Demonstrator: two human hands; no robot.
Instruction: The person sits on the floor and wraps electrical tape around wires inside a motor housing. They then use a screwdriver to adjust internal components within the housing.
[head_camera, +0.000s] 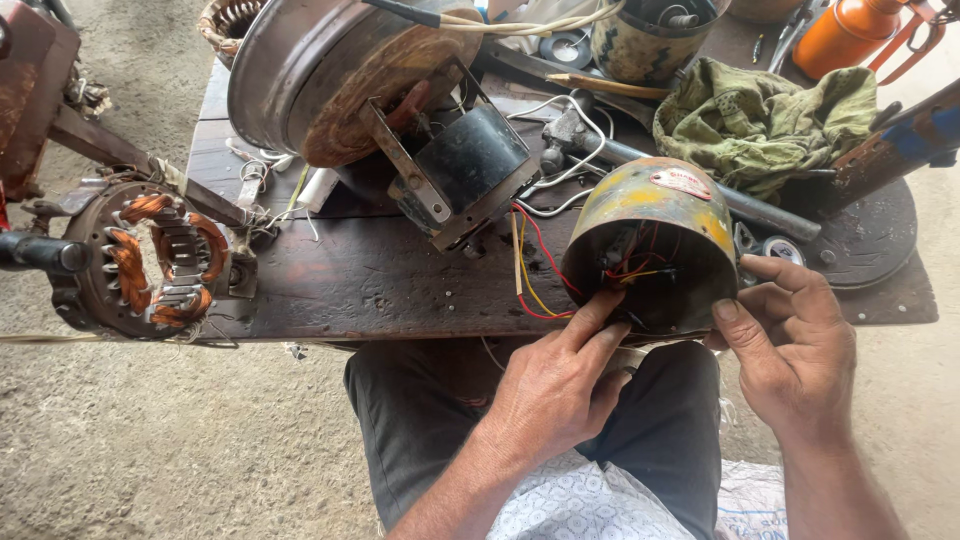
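A worn yellow-and-green motor housing (655, 225) lies on its side at the near edge of the dark wooden bench (380, 275), its open end facing me. Red and yellow wires (535, 265) run from its opening toward a black motor unit (470, 165). My left hand (555, 385) reaches into the opening, fingertips on the wires at the lower rim. My right hand (795, 340) steadies the housing's right rim with thumb and fingers.
A large rusty metal dish (330, 70) lies at the back. A stator with copper windings (150, 260) sits at the left. A green rag (760, 115), an orange can (845, 35), a tin (650, 40) and a long pipe (760, 210) crowd the right.
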